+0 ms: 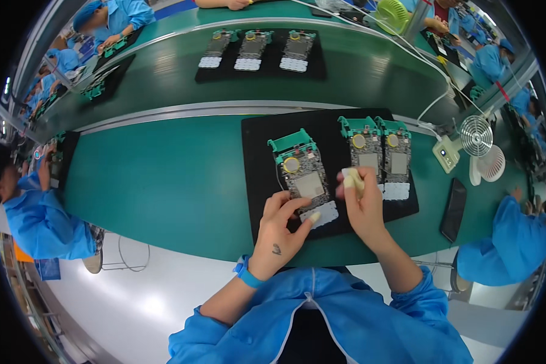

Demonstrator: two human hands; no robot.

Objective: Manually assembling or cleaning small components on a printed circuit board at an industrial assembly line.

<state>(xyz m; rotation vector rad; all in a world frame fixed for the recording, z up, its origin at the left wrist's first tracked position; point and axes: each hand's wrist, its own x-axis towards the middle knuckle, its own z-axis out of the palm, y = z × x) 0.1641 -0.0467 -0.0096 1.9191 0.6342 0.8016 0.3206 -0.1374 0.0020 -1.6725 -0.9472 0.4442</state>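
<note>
A circuit board (314,167) with a green plastic bracket at its far end lies slightly tilted on a black mat (261,206). My left hand (279,227) grips its near left side, the yellow-capped thumb on the white block (320,213) at the near end. My right hand (364,203) hovers just right of this board, its yellow-capped fingers pinched together. Something small and pale may be between them; I cannot make it out. Two similar boards, one left (364,145) and one right (397,161), stand side by side beyond my right hand, partly covering the left one.
A black phone (454,209) lies at the right, near a white power strip (446,153) and small fans (476,136). Beyond the metal rail (164,115), another black mat (315,54) bears three boards. Co-workers in blue sit at left (48,218) and right (497,242).
</note>
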